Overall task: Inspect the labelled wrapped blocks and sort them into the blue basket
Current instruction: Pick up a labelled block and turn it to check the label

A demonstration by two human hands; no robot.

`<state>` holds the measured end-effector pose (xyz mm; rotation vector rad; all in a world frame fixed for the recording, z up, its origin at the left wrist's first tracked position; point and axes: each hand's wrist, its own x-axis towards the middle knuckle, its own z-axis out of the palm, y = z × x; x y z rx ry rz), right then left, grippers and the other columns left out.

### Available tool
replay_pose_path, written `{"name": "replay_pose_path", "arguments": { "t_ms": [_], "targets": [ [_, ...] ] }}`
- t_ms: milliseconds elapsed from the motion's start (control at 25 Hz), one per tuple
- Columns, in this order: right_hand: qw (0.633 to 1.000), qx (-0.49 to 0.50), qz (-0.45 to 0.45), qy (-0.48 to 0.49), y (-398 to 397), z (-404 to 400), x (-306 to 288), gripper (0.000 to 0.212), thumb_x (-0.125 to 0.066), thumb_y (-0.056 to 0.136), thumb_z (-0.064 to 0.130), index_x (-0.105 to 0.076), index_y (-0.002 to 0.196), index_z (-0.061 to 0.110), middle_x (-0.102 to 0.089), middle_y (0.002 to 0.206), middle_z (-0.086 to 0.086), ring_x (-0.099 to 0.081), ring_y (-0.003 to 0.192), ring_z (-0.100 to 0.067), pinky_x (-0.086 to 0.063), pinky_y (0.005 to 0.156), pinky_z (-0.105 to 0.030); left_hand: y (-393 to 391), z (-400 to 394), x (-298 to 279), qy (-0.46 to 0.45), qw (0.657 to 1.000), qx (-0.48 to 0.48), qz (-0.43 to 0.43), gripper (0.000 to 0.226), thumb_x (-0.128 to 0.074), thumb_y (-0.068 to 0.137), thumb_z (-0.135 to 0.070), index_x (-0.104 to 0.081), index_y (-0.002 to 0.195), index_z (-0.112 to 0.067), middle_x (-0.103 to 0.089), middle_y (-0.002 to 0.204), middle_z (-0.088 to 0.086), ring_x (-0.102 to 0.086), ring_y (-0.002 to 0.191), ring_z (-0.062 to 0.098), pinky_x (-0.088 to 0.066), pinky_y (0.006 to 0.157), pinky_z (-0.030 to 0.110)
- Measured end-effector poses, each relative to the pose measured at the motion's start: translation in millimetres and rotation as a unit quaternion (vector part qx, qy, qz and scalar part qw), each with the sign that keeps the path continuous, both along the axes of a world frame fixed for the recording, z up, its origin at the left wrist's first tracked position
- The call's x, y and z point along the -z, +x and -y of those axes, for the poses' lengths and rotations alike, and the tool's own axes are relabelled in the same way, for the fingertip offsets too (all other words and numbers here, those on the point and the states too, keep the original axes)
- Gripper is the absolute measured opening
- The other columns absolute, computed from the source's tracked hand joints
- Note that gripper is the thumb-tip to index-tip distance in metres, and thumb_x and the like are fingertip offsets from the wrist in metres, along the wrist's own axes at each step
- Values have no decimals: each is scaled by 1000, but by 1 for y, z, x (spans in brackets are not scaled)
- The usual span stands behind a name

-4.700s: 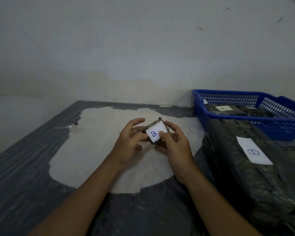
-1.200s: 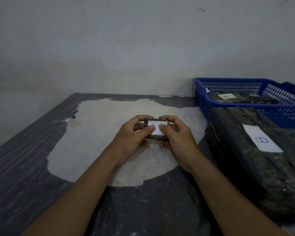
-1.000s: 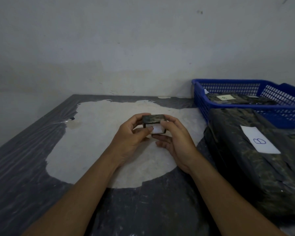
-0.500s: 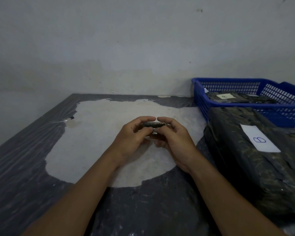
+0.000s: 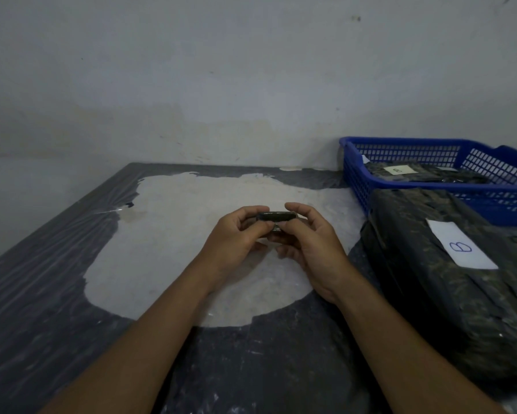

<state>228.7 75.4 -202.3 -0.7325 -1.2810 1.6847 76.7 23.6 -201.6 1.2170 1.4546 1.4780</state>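
A small dark wrapped block (image 5: 276, 217) is held over the middle of the table, turned so that only its dark narrow edge faces me; its white label is hidden. My left hand (image 5: 236, 237) pinches its left end and my right hand (image 5: 308, 243) pinches its right end. The blue basket (image 5: 430, 144) stands at the back right and holds dark wrapped blocks, one with a white label (image 5: 397, 169). A large dark wrapped block (image 5: 448, 294) with a white label reading B (image 5: 460, 248) lies on the table in front of the basket.
The table (image 5: 42, 279) is dark with a big pale worn patch (image 5: 176, 234) under my hands. A grey wall (image 5: 221, 85) rises right behind the table's far edge. The table's left edge runs diagonally.
I have turned the small block between my fingers: its white B label faced me earlier, then tipped away, and now only the dark edge shows. My hands stayed over the pale patch.
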Motion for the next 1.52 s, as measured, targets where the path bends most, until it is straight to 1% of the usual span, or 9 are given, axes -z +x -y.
{"name": "replay_pose_path", "arguments": {
  "t_ms": [200, 400, 680, 840, 960, 1080, 1280, 1400, 1520],
  "targets": [
    [1000, 4, 22, 14, 1, 0, 1, 32, -59, 98, -2, -61, 123, 16, -73, 111, -15, -75, 87, -18, -56, 71, -30, 0, 1, 0, 1, 1000, -5, -17, 28, -66, 95, -9, -70, 121, -19, -77, 108, 4, -75, 96, 18, -61, 85, 32],
    [1000, 5, 25, 14, 1, 1, 0, 34, -60, 97, -5, -62, 123, 16, -71, 116, -16, -75, 84, -16, -58, 74, -29, 2, 2, -3, 11, 999, -6, -47, 30, -65, 95, -4, -68, 122, -17, -77, 108, 2, -72, 89, 7, -59, 77, 22],
    [1000, -6, -7, -14, 2, 1, -3, 34, -57, 99, -2, -59, 129, 14, -72, 114, -17, -74, 88, -19, -57, 74, -31, 3, 2, -3, 12, 1000, -5, -5, 28, -62, 98, -6, -69, 123, -15, -76, 110, 5, -74, 95, 13, -60, 80, 27],
    [1000, -5, -5, -14, 2, -1, -1, 35, -56, 99, -1, -60, 130, 14, -73, 114, -15, -75, 89, -19, -56, 73, -31, 2, 3, -3, 16, 1000, -5, -3, 29, -63, 97, -6, -68, 125, -15, -76, 110, 6, -74, 94, 13, -59, 78, 25],
    [1000, -5, -2, -13, 1, -2, 0, 35, -57, 99, -2, -60, 129, 14, -73, 114, -15, -75, 88, -18, -57, 72, -30, 2, 3, -2, 17, 1000, -2, -11, 30, -64, 97, -7, -68, 125, -16, -75, 112, 4, -73, 99, 15, -60, 81, 27],
    [1000, 1, 9, 3, 0, -2, 1, 33, -58, 98, -3, -62, 126, 14, -73, 114, -15, -75, 87, -19, -57, 70, -29, 3, 2, -3, 18, 999, -17, -21, 29, -65, 96, -5, -69, 121, -17, -76, 110, 1, -73, 96, 11, -61, 82, 28],
    [1000, 11, 14, 11, 0, -2, 2, 33, -59, 97, -6, -61, 125, 12, -72, 117, -16, -76, 85, -19, -57, 69, -29, 2, 1, -2, 17, 999, -25, -29, 28, -64, 95, -3, -69, 119, -17, -76, 108, 1, -72, 90, 8, -60, 77, 23],
    [1000, 2, 10, 1, 0, -1, 1, 33, -58, 99, -2, -59, 127, 16, -72, 117, -14, -75, 87, -18, -57, 71, -30, 3, 0, -2, 22, 999, -20, -16, 31, -64, 95, -1, -68, 121, -16, -75, 113, 5, -72, 94, 12, -60, 79, 24],
    [999, -7, -23, -36, -1, -3, -1, 31, -58, 101, 10, -56, 132, 14, -71, 115, -14, -74, 87, -22, -55, 71, -32, 4, 2, -2, 54, 998, -17, -38, 37, -63, 93, 5, -64, 124, -15, -71, 119, 4, -72, 97, 12, -58, 81, 21]
  ]
}}
